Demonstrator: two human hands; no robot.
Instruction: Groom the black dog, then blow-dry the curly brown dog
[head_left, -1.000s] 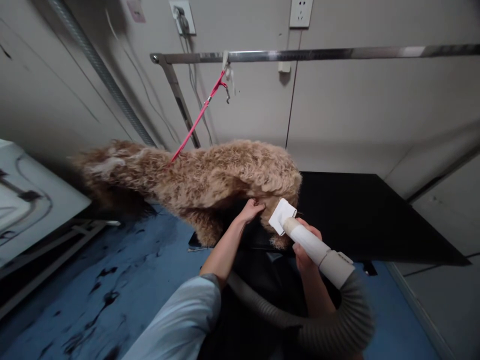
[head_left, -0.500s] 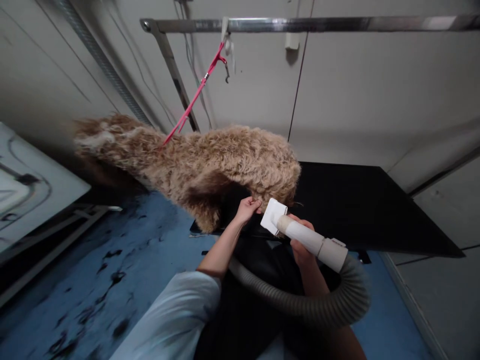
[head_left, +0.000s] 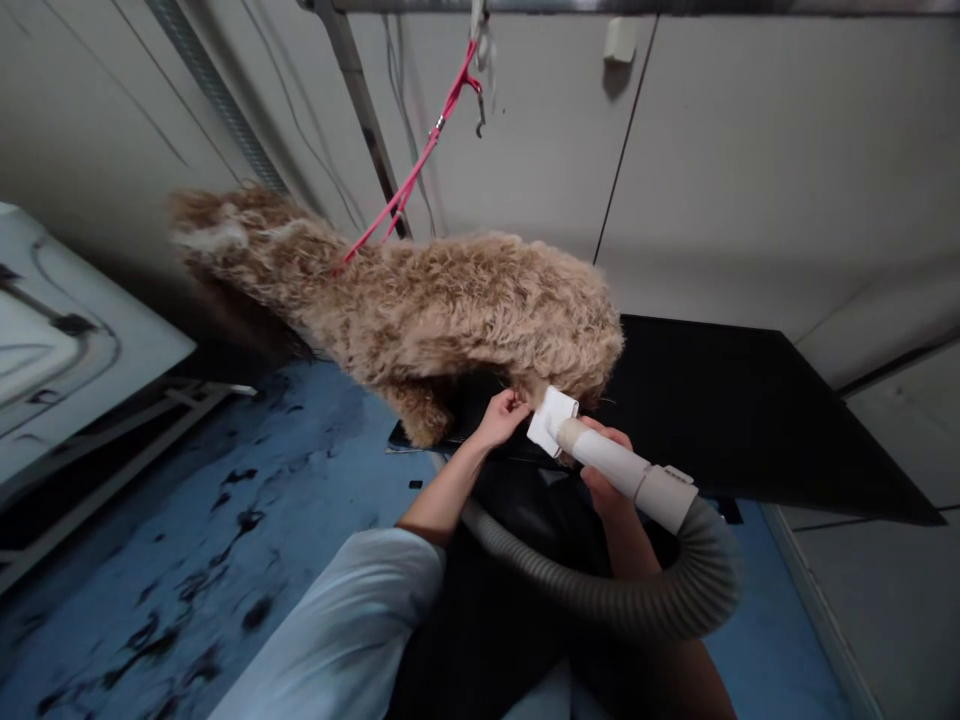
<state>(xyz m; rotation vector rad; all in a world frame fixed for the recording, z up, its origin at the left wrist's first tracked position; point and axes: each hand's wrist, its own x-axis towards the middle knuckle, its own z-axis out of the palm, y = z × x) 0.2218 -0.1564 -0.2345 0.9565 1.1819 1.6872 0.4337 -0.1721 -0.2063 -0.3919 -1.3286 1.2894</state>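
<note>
A curly tan dog stands on a black tabletop, head to the left. A pink grooming loop runs from its neck up to the metal bar. My left hand is closed at the dog's hind leg, its fingers pinched on the fur there; the fingertips are partly hidden. Wrapped around the white dryer nozzle is my right hand. The nozzle's flat white head points at the hind leg, close to my left fingers. From its back end a grey ribbed hose curves below my arms.
A metal bar crosses above the dog, with an upright post on its left. A white tub-like unit stands at left on a frame. Dark hair clumps lie on the blue floor. A panelled wall stands behind.
The view has shifted, so the bar sits higher and the dog a little further right. Both hands keep their places at the hind leg, the nozzle still in my right hand.
</note>
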